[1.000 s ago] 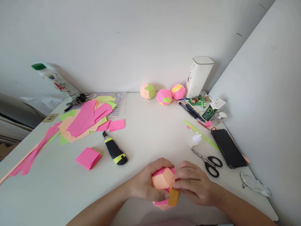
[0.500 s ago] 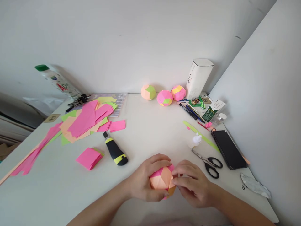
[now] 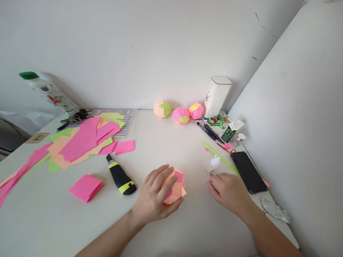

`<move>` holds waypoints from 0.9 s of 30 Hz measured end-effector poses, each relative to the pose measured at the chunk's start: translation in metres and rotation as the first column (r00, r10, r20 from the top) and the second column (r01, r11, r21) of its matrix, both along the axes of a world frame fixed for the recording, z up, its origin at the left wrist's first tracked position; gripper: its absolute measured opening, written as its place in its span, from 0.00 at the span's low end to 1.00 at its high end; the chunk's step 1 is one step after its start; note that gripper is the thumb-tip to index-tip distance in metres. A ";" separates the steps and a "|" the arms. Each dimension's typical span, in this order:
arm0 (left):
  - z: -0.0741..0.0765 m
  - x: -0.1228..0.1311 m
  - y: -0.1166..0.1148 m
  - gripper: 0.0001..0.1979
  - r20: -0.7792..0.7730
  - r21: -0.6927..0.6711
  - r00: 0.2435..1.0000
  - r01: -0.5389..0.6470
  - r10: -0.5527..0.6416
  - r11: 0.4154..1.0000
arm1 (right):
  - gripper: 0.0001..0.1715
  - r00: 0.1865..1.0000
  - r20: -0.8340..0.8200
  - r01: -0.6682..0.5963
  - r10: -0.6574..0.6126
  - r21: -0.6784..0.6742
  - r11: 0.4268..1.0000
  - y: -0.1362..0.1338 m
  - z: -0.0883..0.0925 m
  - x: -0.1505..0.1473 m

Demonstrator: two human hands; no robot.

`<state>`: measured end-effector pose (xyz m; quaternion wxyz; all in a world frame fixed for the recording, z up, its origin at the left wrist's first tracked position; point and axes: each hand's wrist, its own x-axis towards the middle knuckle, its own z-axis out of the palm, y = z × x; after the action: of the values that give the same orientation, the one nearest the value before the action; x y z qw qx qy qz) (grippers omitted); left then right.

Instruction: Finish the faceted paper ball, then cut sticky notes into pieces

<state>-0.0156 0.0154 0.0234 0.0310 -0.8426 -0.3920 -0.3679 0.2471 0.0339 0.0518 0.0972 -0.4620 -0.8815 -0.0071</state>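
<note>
A pink and orange folded paper ball [image 3: 177,186] rests on the white table [image 3: 171,150] near the front. My left hand [image 3: 152,200] lies over its left side with the fingers wrapped round it. My right hand [image 3: 227,191] is apart from the ball, off to its right. Its fingers are curled down on the table, just below a small white bottle [image 3: 215,161] and beside a black phone [image 3: 248,171]. What lies under the right hand is hidden.
A black and yellow utility knife [image 3: 120,175] and a stack of pink squares [image 3: 85,187] lie at the left. Behind them is a heap of coloured paper [image 3: 83,141]. Three finished balls [image 3: 180,116], a white container [image 3: 215,96] and pens [image 3: 209,130] stand at the back. A wall closes the right side.
My right hand let go of the ball and moved right, over where the scissors lay. My left hand set the ball down on the table. The view shifted right.
</note>
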 end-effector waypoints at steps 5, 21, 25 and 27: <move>-0.002 0.001 0.001 0.30 -0.019 0.035 0.998 -0.056 0.056 0.998 | 0.05 0.870 0.421 0.318 -0.256 -0.084 0.944 -0.003 0.000 0.006; 0.000 0.001 -0.002 0.29 0.494 -0.415 0.858 0.374 -0.140 0.829 | 0.11 0.862 -0.483 -0.075 -0.151 -0.417 0.906 -0.007 -0.012 -0.019; 0.003 0.003 -0.004 0.34 0.765 -0.540 0.630 0.740 -0.132 0.402 | 0.06 0.574 -0.634 -0.275 -0.519 -0.745 0.607 -0.002 -0.003 -0.020; 0.001 0.006 -0.007 0.37 0.809 -0.535 0.576 0.803 -0.114 0.263 | 0.09 0.496 -0.604 -0.403 -0.624 -0.797 0.451 -0.001 -0.003 -0.022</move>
<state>-0.0093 0.0085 0.0245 -0.6610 -0.6259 -0.2158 -0.3531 0.2255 0.0330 0.0483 0.2644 -0.4442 -0.5290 0.6730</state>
